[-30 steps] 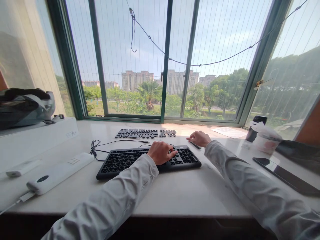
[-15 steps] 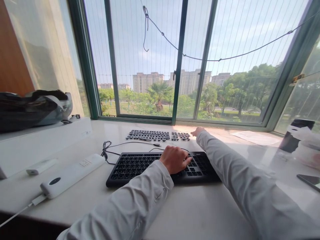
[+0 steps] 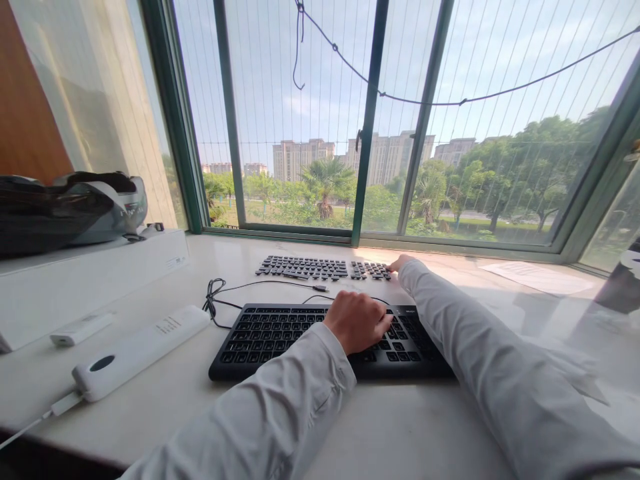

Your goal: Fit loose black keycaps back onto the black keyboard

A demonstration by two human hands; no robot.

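My left hand [image 3: 356, 323] rests over the middle of a black keyboard [image 3: 280, 337], with its fingers curled in and the thumb side toward the number pad. Whatever those fingers hold is hidden under the hand. The keyboard shows bare square key sockets with no caps on many of them. Beyond it, loose black keycaps [image 3: 320, 268] lie in rows, with a smaller group [image 3: 369, 270] to the right. My right hand [image 3: 401, 263] reaches across to that group's right end, its fingertips drawn together at a keycap [image 3: 389, 268]. The right sleeve passes over the keyboard's right end.
A black cable [image 3: 216, 293] is coiled behind the keyboard's left end. At left lie a white power bank [image 3: 140, 353], a small white device [image 3: 83, 329] and a white box [image 3: 95, 280] bearing a dark headset-like item [image 3: 75, 212]. Paper [image 3: 537, 277] lies near the window at right.
My right hand has closed in on the right end of the small keycap group and now touches it. My left hand stays on the keyboard. The view has shifted slightly.
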